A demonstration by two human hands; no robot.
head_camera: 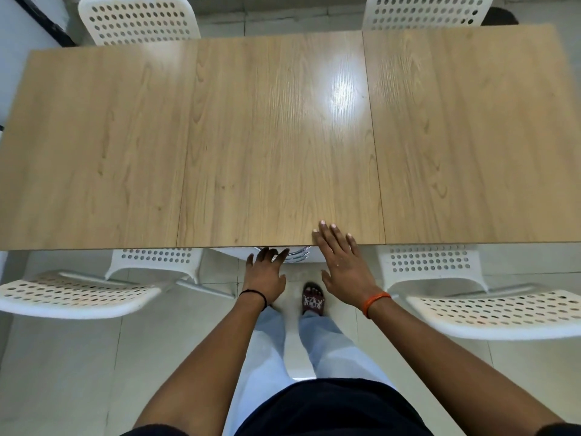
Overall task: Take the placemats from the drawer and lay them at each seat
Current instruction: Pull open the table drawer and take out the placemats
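**Hands at near table edge, no placemats in sight**

Person stands at the long side of a light wood-grain table (283,136), camera looking straight down. Tabletop made of three panels with visible seams; bright light glare on the middle panel, right of centre.

Right hand (341,262) palm down, fingers spread fairly wide and straight, fingertips (322,223) overlapping the near edge of the middle panel; holding nothing. Whether the palm touches the edge: cannot tell. Orange band (375,302) on the right wrist.

Left hand (265,273) lower, below the table edge, fingers loosely curled and reaching under the top toward a chrome handle (298,253) on a white front just beneath the edge. Contact with the handle unclear, fingertips partly hidden by the tabletop. Black band (254,295) on the left wrist.

Placemats and drawer interior not visible; the white front under the table is mostly hidden.

Four white perforated chairs: near left (78,294), near right (503,313), far left (138,20), far right (424,11). Near ones are pulled out from the table, far ones tucked against the far edge.

Pale tiled floor (63,372). Light trousers, dark top, one patterned sandal (312,302) visible between the hands.
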